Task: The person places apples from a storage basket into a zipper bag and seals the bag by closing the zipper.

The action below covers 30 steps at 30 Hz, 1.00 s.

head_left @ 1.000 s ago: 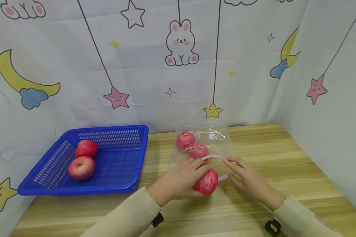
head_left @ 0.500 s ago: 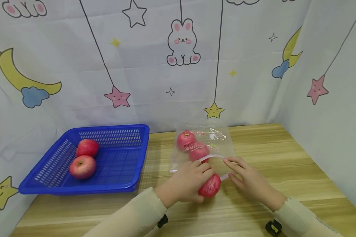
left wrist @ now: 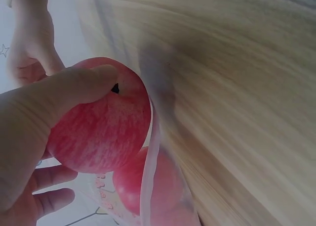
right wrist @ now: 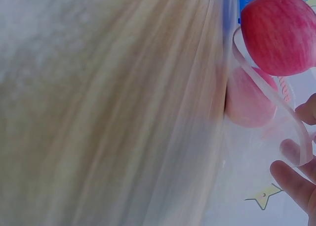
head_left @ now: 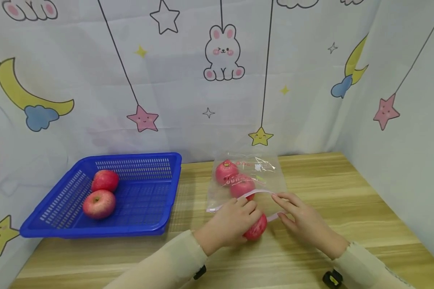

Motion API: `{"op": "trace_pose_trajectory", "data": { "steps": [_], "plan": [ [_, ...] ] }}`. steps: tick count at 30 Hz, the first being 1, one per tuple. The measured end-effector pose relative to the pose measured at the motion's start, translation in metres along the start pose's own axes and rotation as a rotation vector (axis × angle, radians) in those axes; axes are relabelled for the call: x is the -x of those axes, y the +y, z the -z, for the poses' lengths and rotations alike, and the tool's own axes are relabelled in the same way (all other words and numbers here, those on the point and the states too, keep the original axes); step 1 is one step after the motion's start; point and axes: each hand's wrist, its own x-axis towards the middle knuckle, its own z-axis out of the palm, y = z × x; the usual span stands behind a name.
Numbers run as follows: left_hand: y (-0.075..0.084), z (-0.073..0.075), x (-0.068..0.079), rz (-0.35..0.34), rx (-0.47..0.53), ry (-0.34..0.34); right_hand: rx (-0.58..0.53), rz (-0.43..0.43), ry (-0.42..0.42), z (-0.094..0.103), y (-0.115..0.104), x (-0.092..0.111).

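Observation:
My left hand [head_left: 231,222] grips a red apple [head_left: 257,229] at the mouth of a clear plastic zip bag [head_left: 271,176]. In the left wrist view, the thumb lies across this apple [left wrist: 103,127] beside its stem hollow. My right hand [head_left: 307,222] holds the right side of the bag's mouth, its thumb and fingers spread at the pale zip strip [right wrist: 266,90], so the mouth gapes. Inside the bag lie two apples, one farther back [head_left: 226,171] and one nearer the mouth [head_left: 242,186]. The held apple's left side is hidden behind my fingers.
To the left stands a blue plastic basket [head_left: 171,192] with two apples in it, a redder one [head_left: 105,180] behind a paler one [head_left: 99,204]. The wooden table [head_left: 311,172] ends at a printed white curtain [head_left: 188,80] behind the bag.
My left hand has moved slightly right and nearer with the apple, its fingers now covering more of it. The right hand keeps its place at the bag's mouth.

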Motion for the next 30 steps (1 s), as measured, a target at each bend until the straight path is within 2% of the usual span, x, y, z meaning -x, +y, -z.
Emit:
{"op": "trace_pose_trajectory", "data": {
  "steps": [12,19,30],
  "plan": [
    [0.007,-0.01,-0.002,-0.003,-0.115,0.047,0.0,-0.016,-0.01,0.0,-0.002,0.0],
    [0.011,-0.016,-0.005,0.007,-0.16,0.148,-0.012,0.007,0.022,0.0,-0.001,-0.001],
    [0.016,-0.022,-0.01,0.042,-0.212,0.239,-0.016,0.011,0.024,0.002,-0.003,-0.002]
  ]
}}
